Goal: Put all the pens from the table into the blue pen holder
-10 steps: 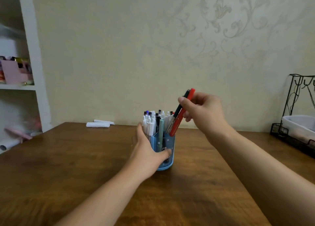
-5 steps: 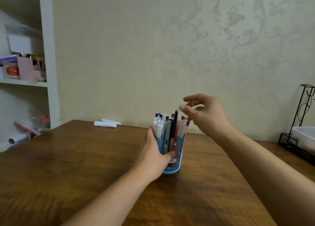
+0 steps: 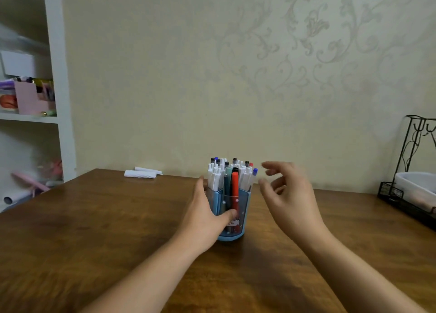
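Blue pen holder [image 3: 243,209], translucent, cylindrical.

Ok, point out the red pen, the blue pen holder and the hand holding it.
red pen [image 3: 234,185], head view, on its upper barrel above the holder's rim.
blue pen holder [image 3: 244,198], head view, on its front right wall.
left hand [image 3: 204,214], head view, on the back of the hand.

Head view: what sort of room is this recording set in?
Probably a home room or study corner: a brown wooden table against cream floral-patterned wallpaper, a white shelf unit with stationery clutter, and a blue plastic pen holder full of pens.
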